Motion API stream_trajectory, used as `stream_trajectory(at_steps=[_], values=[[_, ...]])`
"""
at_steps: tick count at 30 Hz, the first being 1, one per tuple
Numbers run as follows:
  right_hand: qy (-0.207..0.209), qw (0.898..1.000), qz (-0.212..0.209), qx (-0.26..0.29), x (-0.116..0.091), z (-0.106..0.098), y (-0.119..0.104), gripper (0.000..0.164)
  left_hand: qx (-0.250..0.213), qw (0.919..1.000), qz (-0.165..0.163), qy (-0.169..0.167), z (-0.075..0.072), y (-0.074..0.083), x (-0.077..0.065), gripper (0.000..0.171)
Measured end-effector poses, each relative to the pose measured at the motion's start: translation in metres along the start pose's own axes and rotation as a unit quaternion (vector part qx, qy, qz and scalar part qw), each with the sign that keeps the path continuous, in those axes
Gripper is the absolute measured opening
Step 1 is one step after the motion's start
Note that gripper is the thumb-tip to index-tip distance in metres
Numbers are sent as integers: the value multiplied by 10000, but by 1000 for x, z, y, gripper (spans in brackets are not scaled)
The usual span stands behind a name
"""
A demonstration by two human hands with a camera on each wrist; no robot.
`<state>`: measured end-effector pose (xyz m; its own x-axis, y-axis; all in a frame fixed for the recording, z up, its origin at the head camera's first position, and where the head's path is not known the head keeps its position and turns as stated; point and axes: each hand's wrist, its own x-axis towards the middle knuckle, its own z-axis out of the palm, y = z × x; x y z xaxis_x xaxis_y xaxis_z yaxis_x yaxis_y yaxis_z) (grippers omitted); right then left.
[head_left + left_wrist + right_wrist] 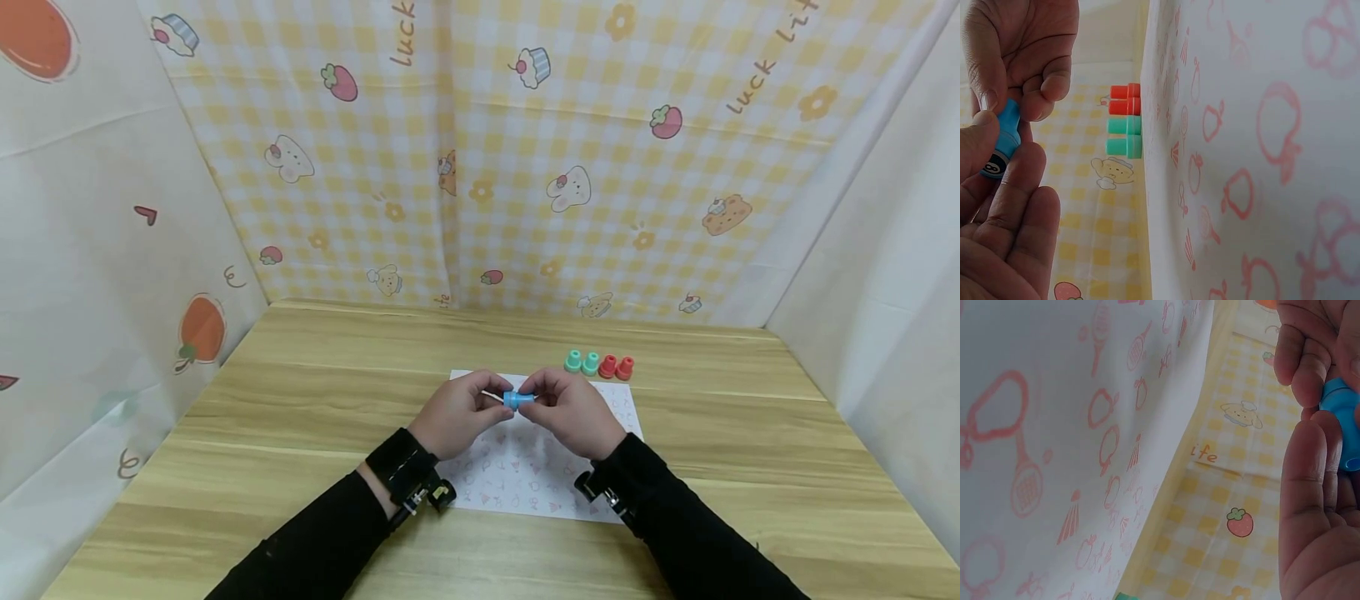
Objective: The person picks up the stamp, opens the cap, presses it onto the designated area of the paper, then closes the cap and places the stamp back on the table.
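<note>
Above the paper, a small blue stamp [517, 400] is held level between both hands, its narrower end pointing right. My left hand [460, 418] pinches the wider end between thumb and fingers. The narrower handle end is pinched by my right hand [576, 414]. A dark round emblem shows on the wide end of the blue stamp [1007, 128] in the left wrist view. Fingers partly cover the blue stamp [1339, 405] in the right wrist view. Beneath the hands lies a white sheet of paper [517, 475] with rows of pink-red fruit, racket and shuttlecock prints.
Behind the paper's far right edge stand two green stamps [582, 362] and two red stamps [617, 367] in a row. The wooden table [300, 375] ends at a yellow checked cloth [510, 233]. White cloth hangs on both sides.
</note>
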<state>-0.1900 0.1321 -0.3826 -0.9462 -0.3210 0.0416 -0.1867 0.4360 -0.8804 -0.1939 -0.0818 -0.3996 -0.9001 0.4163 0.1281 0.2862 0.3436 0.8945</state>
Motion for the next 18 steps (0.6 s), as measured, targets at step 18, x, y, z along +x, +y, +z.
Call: stream_trajectory(at_steps=[18], values=[[123, 9999, -32, -74, -3, 5, 0, 9, 298, 9995, 135, -23, -1, -1, 0, 16]])
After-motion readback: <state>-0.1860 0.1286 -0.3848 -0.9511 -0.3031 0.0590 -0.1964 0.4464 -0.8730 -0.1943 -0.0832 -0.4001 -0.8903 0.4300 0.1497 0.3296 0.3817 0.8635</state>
